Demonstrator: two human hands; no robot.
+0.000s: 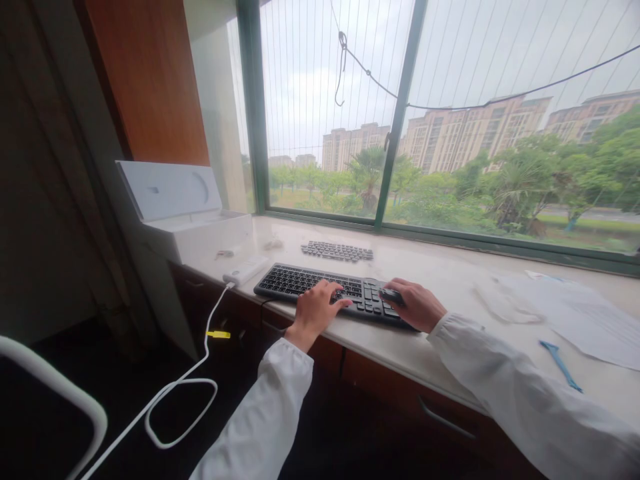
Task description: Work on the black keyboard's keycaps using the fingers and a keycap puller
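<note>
A black keyboard [310,283] lies along the near edge of the windowsill counter. My left hand [320,307] rests over its right-middle part, fingers and thumb apart, and holds nothing I can see. Over the number pad, my right hand [416,303] is closed on a small dark grey object [391,296] with a rounded end. Its kind is not clear, and my fingers hide part of it. Beyond the keyboard, several loose dark keycaps [337,251] are laid out in rows.
An open white box [200,230] stands at the left, near a white power strip [246,271] with a white cable [207,347] hanging down. To the right lie paper sheets [590,313], a crumpled clear plastic bag [507,300] and a blue plastic tool [561,365]. Windows [325,213] line the back.
</note>
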